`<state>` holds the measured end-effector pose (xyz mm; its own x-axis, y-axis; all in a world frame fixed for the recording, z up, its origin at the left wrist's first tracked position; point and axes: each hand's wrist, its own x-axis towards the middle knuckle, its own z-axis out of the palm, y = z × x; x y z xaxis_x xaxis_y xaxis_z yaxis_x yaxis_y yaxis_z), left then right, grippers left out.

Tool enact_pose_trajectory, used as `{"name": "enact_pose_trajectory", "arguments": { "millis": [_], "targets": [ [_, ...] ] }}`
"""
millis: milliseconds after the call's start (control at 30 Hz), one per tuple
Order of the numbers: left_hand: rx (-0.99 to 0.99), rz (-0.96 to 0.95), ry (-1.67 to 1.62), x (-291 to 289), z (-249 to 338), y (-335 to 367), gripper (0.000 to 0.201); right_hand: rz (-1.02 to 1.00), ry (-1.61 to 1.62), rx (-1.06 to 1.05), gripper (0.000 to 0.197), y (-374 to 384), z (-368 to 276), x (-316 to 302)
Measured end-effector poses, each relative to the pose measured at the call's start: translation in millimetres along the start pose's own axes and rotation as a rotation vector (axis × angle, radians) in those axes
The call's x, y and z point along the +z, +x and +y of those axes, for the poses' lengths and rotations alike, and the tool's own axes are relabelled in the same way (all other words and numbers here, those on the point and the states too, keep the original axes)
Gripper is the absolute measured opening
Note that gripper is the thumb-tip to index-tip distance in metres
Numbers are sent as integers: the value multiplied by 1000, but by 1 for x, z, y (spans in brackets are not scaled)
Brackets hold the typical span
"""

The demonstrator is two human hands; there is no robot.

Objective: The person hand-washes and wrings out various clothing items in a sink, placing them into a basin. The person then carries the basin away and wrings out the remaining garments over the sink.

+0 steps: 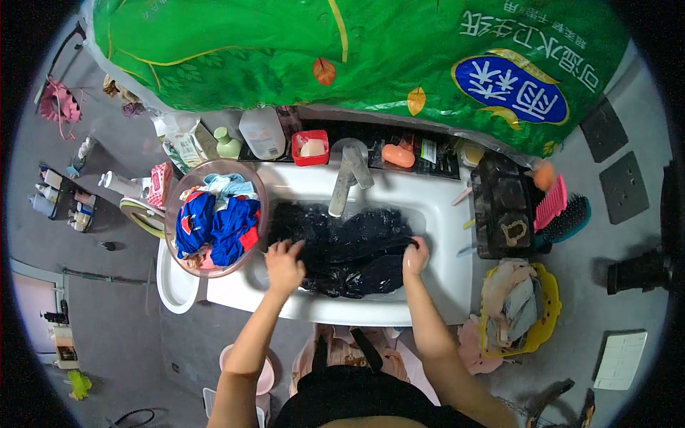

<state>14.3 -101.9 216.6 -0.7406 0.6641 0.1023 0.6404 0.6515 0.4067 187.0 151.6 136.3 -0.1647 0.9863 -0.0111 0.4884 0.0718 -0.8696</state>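
Observation:
A dark, wet garment lies bunched in water inside the white sink. My right hand grips the garment's right edge, its fingers closed on the cloth. Toward the left side of the sink, my left hand rests against the cloth with its fingers spread. Between my two hands a fold of the fabric runs across. The metal faucet stands over the far side of the garment. What kind of garment it is cannot be made out.
A clear basin of blue, red and pale clothes sits at the sink's left. Behind stand a red soap box, orange soap and a white jug. A black organizer and yellow basket are right. A large green package overhangs the back.

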Motion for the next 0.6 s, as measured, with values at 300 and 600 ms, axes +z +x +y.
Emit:
{"name": "enact_pose_trajectory", "arguments": {
  "millis": [300,600],
  "targets": [
    [177,-652,199,164,56,18,70,-627,-889,-286,53,-53,17,29],
    [152,-784,119,186,35,44,45,-833,-730,-370,40,-14,75,48]
  ]
}}
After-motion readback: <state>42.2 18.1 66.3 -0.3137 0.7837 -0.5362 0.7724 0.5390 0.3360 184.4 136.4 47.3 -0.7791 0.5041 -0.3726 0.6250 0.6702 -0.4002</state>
